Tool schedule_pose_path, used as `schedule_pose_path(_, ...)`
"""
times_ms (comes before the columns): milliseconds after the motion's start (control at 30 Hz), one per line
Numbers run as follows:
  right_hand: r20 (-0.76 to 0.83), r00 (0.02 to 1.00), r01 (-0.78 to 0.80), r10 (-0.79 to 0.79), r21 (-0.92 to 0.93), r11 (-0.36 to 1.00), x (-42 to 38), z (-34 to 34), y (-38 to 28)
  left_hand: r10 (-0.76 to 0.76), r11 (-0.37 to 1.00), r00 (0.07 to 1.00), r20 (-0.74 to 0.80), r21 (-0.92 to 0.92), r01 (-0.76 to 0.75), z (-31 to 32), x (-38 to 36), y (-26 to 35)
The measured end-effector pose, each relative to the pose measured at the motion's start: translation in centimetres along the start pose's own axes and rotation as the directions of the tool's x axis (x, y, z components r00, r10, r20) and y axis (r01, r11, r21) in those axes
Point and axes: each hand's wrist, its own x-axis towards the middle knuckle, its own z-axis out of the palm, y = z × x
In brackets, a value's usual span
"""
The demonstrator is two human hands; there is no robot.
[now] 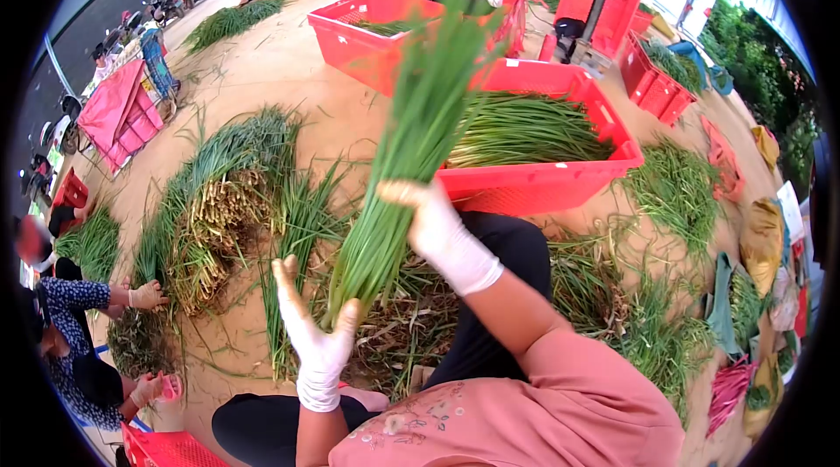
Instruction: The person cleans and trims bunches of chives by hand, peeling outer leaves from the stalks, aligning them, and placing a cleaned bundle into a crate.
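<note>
A large bundle of long green stalks (407,130) stands tilted in front of me, its leafy top blurred. My right hand (424,218), in a whitish glove, is wrapped round the middle of the bundle. Below and to its left, my left hand (317,340), gloved too, has its thumb and fingers spread beside the bundle's lower end. Behind the bundle, a red crate (542,183) holds more green stalks (529,130) laid lengthwise.
Piled stalks with brown roots (232,209) lie at the left. A co-worker's gloved hand (147,296) is beside them. Another red crate (363,56) stands farther back. Loose greens (674,191) lie at the right, trimmings (402,323) by my legs.
</note>
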Motion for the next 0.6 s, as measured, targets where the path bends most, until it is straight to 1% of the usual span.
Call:
schedule_pose_path(33,0.034,0.999,-0.003,-0.002,0.128,0.992,0.1,0.3,-3.4,-0.02,1.0,1.0,-0.02,-0.018,0.019,-0.5,0.5,0.1)
schedule_pose_path(67,0.0,0.997,0.078,-0.078,0.124,0.989,1.6,-1.2,-5.8,-0.049,0.998,0.997,-0.055,-0.042,0.046,-0.7,0.9,0.0)
schedule_pose_path(100,-0.05,0.979,0.204,-0.2,0.097,0.974,2.8,-2.3,-8.6,-0.085,0.995,0.995,-0.056,-0.061,0.082,-0.6,1.1,-0.7)
schedule_pose_path(133,-0.103,0.962,0.265,-0.253,0.119,0.957,3.3,-3.0,-11.6,-0.123,0.99,0.991,-0.058,-0.079,0.118,-0.6,1.1,-1.5)
schedule_pose_path(167,-0.197,0.925,0.348,-0.324,0.099,0.932,4.3,-4.2,-14.4,-0.167,0.983,0.984,-0.055,-0.085,0.162,-0.4,1.2,-2.0)
schedule_pose_path(200,-0.204,0.915,0.375,-0.348,0.11,0.921,4.8,-5.2,-17.0,-0.167,0.983,0.984,-0.059,-0.084,0.162,-0.2,1.2,-2.8)
schedule_pose_path(233,-0.272,0.858,0.467,-0.436,0.061,0.882,5.6,-6.5,-19.0,-0.204,0.979,0.979,0.0,-0.007,0.204,-0.1,1.1,-3.8)
schedule_pose_path(267,-0.29,0.84,0.495,-0.458,0.068,0.866,7.1,-9.4,-20.8,-0.244,0.968,0.968,0.054,0.073,0.24,0.2,0.9,-4.6)
schedule_pose_path(300,-0.315,0.808,0.539,-0.498,0.054,0.841,7.7,-10.9,-22.2,-0.242,0.967,0.968,0.068,0.103,0.234,0.6,0.9,-5.0)
schedule_pose_path(367,-0.358,0.774,0.573,-0.522,0.044,0.819,9.8,-15.7,-24.3,-0.262,0.96,0.957,0.125,0.134,0.246,1.3,0.6,-6.4)
schedule_pose_path(400,-0.382,0.75,0.592,-0.54,0.025,0.805,10.4,-16.9,-24.9,-0.278,0.956,0.948,0.154,0.145,0.256,1.7,0.5,-6.8)
schedule_pose_path(433,-0.422,0.743,0.595,-0.519,0.063,0.801,11.0,-17.8,-25.2,-0.293,0.949,0.937,0.189,0.172,0.262,1.8,0.5,-7.0)
schedule_pose_path(467,-0.462,0.736,0.598,-0.495,0.101,0.795,11.6,-18.6,-25.5,-0.367,0.927,0.899,0.239,0.17,0.333,2.0,0.6,-7.1)
schedule_pose_path(533,-0.491,0.732,0.599,-0.472,0.133,0.79,13.6,-20.7,-25.7,-0.383,0.906,0.875,0.295,0.304,0.294,2.6,0.3,-8.3)
schedule_pose_path(567,-0.517,0.711,0.619,-0.477,0.137,0.774,14.6,-21.6,-25.6,-0.432,0.892,0.84,0.328,0.294,0.344,2.7,0.2,-8.4)
schedule_pose_path(600,-0.544,0.69,0.636,-0.477,0.142,0.758,15.6,-22.5,-25.4,-0.436,0.889,0.838,0.329,0.301,0.345,3.0,0.2,-8.7)
